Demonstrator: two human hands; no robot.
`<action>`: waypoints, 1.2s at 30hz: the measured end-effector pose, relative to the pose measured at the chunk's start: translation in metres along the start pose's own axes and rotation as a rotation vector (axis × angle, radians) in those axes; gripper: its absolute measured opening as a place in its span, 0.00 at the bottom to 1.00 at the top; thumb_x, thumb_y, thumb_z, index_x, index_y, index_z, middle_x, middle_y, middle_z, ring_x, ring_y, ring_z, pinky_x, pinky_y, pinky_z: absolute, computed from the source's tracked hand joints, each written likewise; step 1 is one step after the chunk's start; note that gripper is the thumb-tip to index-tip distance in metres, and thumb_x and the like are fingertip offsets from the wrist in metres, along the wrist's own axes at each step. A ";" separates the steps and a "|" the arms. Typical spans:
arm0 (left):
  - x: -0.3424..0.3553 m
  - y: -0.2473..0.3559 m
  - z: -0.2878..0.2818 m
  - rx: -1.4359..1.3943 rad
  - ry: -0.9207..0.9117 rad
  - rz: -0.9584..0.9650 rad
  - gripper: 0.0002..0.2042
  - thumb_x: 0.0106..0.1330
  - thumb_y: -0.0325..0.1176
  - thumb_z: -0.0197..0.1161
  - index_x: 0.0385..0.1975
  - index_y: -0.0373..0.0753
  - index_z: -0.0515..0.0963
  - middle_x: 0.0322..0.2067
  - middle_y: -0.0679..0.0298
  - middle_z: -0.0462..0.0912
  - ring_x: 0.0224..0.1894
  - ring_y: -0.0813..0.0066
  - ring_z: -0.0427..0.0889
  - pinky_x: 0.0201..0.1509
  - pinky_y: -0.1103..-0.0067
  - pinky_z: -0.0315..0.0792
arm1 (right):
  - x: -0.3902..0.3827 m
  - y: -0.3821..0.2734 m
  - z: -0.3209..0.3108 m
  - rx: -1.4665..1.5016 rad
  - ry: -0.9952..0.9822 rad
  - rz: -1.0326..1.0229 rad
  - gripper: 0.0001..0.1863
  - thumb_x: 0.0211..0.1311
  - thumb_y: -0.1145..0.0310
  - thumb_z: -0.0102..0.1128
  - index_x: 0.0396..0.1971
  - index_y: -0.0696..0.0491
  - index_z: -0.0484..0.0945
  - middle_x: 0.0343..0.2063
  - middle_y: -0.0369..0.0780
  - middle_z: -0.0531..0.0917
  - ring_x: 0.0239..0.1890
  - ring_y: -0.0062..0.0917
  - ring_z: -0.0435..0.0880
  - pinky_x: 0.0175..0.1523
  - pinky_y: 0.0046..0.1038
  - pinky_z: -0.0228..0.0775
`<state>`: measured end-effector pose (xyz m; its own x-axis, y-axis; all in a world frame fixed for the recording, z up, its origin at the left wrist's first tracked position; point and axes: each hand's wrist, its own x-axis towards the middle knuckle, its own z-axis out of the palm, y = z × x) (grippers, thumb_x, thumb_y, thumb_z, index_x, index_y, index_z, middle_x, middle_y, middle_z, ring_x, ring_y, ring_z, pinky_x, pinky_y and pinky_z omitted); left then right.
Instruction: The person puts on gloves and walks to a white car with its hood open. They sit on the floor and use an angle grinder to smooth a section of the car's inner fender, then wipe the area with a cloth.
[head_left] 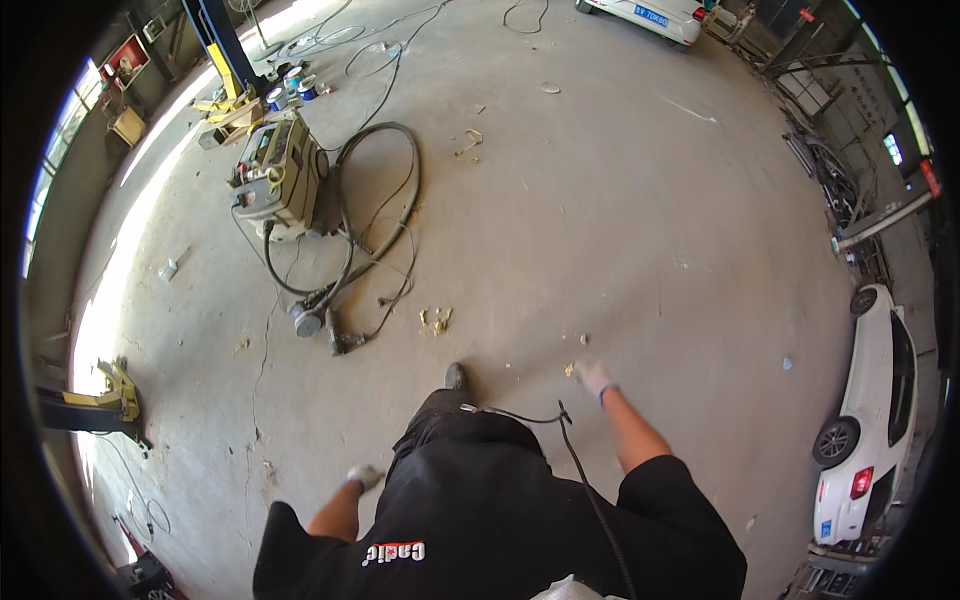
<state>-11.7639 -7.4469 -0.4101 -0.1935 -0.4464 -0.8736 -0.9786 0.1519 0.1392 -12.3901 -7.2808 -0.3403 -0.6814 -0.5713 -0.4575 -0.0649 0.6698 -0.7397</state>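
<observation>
In a pale glove, my right hand (596, 378) hangs out to the right over the concrete floor (620, 240). Motion smears its fingers, so I cannot make out whether it holds anything. A small yellowish scrap (570, 370) shows beside its fingertips. My left hand (366, 476), also gloved, hangs low by my left side, its fingers too small to read. One dark shoe (456, 376) pokes out ahead of my black clothing. From my waist a thin black cable (572, 440) runs across my right side.
Ahead on the left stands a wheeled grey machine (278, 175) with a looped black hose (412, 190) and a round sander-like tool (308, 322) lying on the floor. Crumpled yellowish scraps (437, 320) lie nearby. Lift posts (225, 50) rise at left. White cars stand far ahead (650, 15) and at right (870, 420).
</observation>
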 end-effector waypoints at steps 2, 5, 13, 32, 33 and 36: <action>0.041 0.105 -0.126 -0.097 0.178 0.186 0.23 0.59 0.53 0.60 0.40 0.37 0.83 0.40 0.49 0.85 0.45 0.55 0.84 0.52 0.67 0.75 | -0.016 0.062 -0.006 -0.190 -0.131 0.248 0.18 0.61 0.55 0.54 0.22 0.55 0.76 0.19 0.39 0.78 0.22 0.27 0.76 0.29 0.35 0.67; 0.091 0.220 -0.301 -0.168 0.377 0.416 0.20 0.59 0.48 0.63 0.39 0.35 0.83 0.38 0.48 0.85 0.44 0.54 0.84 0.51 0.67 0.76 | -0.042 0.122 0.004 -0.336 -0.370 0.583 0.18 0.62 0.55 0.54 0.22 0.55 0.76 0.19 0.38 0.78 0.22 0.26 0.76 0.29 0.34 0.67; 0.226 0.424 -0.534 -0.453 0.563 0.518 0.16 0.62 0.42 0.62 0.38 0.34 0.82 0.37 0.50 0.85 0.42 0.59 0.84 0.49 0.71 0.75 | 0.111 0.101 -0.062 -0.386 -0.538 0.928 0.18 0.62 0.54 0.55 0.23 0.54 0.76 0.19 0.36 0.78 0.22 0.23 0.75 0.29 0.33 0.67; 0.461 0.621 -0.744 -0.245 0.113 0.103 0.19 0.64 0.42 0.60 0.45 0.32 0.80 0.40 0.56 0.84 0.44 0.68 0.82 0.51 0.74 0.74 | 0.875 -0.399 -0.172 -0.208 -0.204 0.180 0.17 0.64 0.55 0.57 0.27 0.55 0.79 0.23 0.35 0.80 0.27 0.23 0.77 0.33 0.32 0.69; 0.483 0.664 -0.808 -0.295 0.196 0.181 0.18 0.64 0.41 0.60 0.45 0.32 0.80 0.40 0.56 0.84 0.44 0.69 0.82 0.51 0.75 0.74 | 0.859 -0.365 -0.171 -0.324 -0.283 0.291 0.17 0.64 0.55 0.56 0.27 0.55 0.79 0.23 0.36 0.81 0.27 0.23 0.78 0.34 0.33 0.69; 0.535 0.790 -0.992 -0.468 0.402 0.428 0.16 0.65 0.37 0.61 0.45 0.31 0.79 0.38 0.58 0.85 0.42 0.71 0.82 0.49 0.76 0.75 | 0.825 -0.284 -0.175 -0.482 -0.499 0.645 0.17 0.64 0.55 0.56 0.28 0.55 0.79 0.24 0.37 0.81 0.28 0.25 0.78 0.35 0.33 0.70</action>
<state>-12.7108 -8.4406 -0.3049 -0.4869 -0.7341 -0.4733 -0.7222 0.0335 0.6909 -13.0611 -7.8592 -0.4218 -0.3076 -0.0847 -0.9477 -0.1551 0.9872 -0.0379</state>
